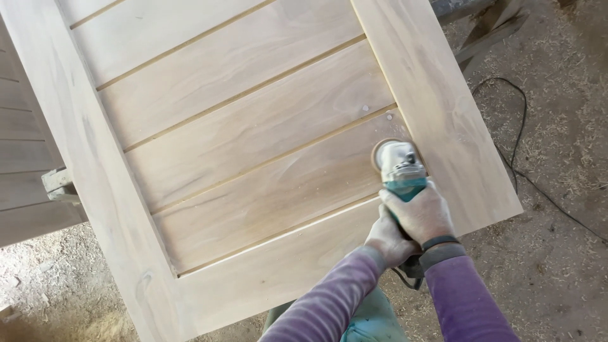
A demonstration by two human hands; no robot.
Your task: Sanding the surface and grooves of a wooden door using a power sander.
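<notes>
Sawdust and wood shavings cover the dirt floor (557, 266) all around, and a thin black cable (520, 136) snakes across it on the right. Over that floor lies a large pale wooden door (209, 158), tilted across my view, with a wide plain frame and slanted boards inside it, each parted from the next by a narrow groove. Another slatted wooden piece (25, 152) sits at the left edge, partly out of view.

I hold a teal and grey angle grinder (400, 168) against the door, near its lower right corner. Its round sanding disc rests flat on one of the slanted boards, just beside the inner edge of the right frame board. My right hand (419, 214), in a dusty pale glove, wraps closed around the grinder's body from above, fingers curled tight about it. My left hand (387, 239), gloved the same way, sits just under and behind the right one, closed on the rear of the tool; how its fingers lie I cannot tell, as the right hand covers them. Both my sleeves are purple, dulled with dust.
</notes>
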